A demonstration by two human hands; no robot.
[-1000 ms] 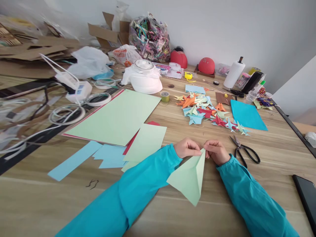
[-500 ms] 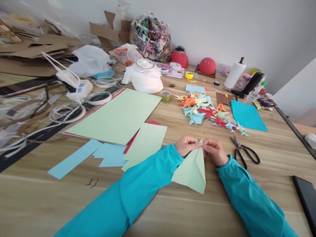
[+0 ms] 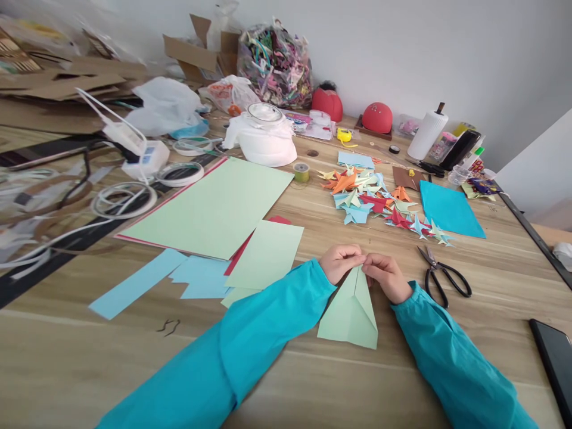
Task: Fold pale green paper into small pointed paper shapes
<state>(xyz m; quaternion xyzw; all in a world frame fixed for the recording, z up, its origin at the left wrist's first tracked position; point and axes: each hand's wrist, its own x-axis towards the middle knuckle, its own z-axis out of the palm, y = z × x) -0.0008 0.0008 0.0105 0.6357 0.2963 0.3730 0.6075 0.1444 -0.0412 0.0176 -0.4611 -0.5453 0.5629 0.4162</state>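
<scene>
A pale green folded paper (image 3: 351,310), shaped like a narrow triangle, lies on the wooden table (image 3: 313,381) with its tip pointing away from me. My left hand (image 3: 342,263) and my right hand (image 3: 388,276) meet at that tip, both with fingers pinched on it. Both arms wear teal sleeves. A pile of small folded paper figures (image 3: 379,202) in several colours sits farther back.
Black scissors (image 3: 442,275) lie just right of my right hand. Green (image 3: 214,205) and light blue (image 3: 196,277) paper sheets lie to the left, a teal sheet (image 3: 449,208) back right. A dark phone (image 3: 556,357) sits at the right edge. Tape rolls, bags and cardboard crowd the back left.
The folded green paper has swung from tilting down-right to lying flat with its tip straight ahead. Both hands stayed pinched at the tip and drew closer together.
</scene>
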